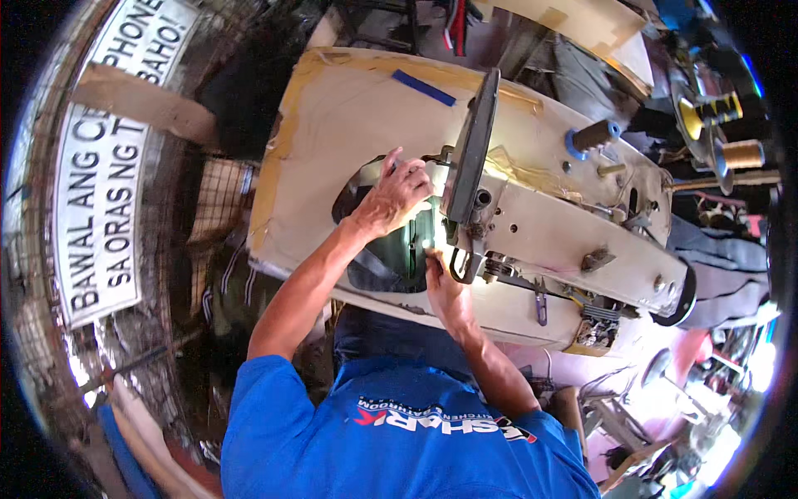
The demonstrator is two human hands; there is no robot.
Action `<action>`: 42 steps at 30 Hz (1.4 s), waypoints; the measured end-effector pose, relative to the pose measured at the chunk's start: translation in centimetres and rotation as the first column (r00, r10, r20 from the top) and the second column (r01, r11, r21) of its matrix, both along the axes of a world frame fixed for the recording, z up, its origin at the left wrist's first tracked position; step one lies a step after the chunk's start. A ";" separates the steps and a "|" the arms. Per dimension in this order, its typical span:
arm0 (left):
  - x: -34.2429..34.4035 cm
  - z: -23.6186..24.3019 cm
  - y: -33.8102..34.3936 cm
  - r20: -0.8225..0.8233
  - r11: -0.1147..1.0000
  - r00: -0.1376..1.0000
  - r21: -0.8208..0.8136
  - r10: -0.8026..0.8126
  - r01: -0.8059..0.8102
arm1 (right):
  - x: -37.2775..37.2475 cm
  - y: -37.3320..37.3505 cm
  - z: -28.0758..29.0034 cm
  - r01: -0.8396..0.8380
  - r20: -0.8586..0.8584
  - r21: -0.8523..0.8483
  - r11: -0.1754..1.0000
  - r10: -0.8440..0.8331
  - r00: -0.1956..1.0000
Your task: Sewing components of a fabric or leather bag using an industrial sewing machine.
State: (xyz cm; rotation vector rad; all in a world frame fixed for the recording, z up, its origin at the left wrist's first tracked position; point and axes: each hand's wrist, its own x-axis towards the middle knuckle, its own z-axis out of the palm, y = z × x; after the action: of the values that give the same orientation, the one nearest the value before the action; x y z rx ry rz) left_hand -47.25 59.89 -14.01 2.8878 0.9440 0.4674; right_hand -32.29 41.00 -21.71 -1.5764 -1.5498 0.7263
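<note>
A black flat piece of material (386, 258) with a curved outline lies on the sewing machine's table, partly under my hands. My left hand (397, 193) rests over its far part, fingers bent and a little apart, close to the machine head. At the near right edge of the piece, my right hand (449, 291) has its thumb and fingers closed on the material; some fingertips are hidden. Between both hands, bright light falls on the piece beside the needle area. The pale sewing machine (573, 241) reaches in from the right, with a dark upright plate (472, 145) at its head.
A blue strip (424, 87) lies on the taped table top (341, 108). A brown thread spool (597, 137) stands behind the machine arm, and more spools (742, 155) are at the far right. Small purple-handled snips (542, 306) lie by the machine base. A signboard hangs on the left.
</note>
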 end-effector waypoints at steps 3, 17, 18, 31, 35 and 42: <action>0.7 0.1 -0.3 0.135 0.998 0.991 0.069 -0.009 -0.001 | -0.2 1.1 4.8 0.082 0.103 -0.281 0.956 -0.055 0.993; -0.7 -1.4 0.2 0.330 0.959 0.939 -0.282 0.102 -0.005 | -0.5 2.6 5.5 0.013 0.409 0.256 0.967 -0.120 0.905; -0.6 -1.1 0.0 0.346 0.989 0.938 -0.138 -0.009 0.061 | -0.4 2.2 5.7 0.002 0.410 0.285 0.959 -0.123 0.904; 1.1 1.1 -1.8 0.395 0.708 0.863 -0.704 0.317 0.062 | 0.3 2.3 6.1 -0.073 0.426 0.358 0.931 -0.093 0.900; 0.4 0.9 -1.9 0.475 0.799 0.858 -0.585 0.197 0.141 | 0.3 2.0 6.0 -0.088 0.441 0.300 0.950 -0.056 0.896; 0.5 1.3 -2.5 0.295 0.869 0.939 -0.495 0.178 -0.009 | 0.2 1.8 6.0 -0.068 0.430 0.309 0.949 -0.076 0.899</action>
State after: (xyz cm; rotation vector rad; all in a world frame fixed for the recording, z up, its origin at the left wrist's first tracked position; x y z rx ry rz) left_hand -46.74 57.42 -12.75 2.2290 0.9784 0.5992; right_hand -32.05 42.76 -15.75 -1.5584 -1.8740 0.0963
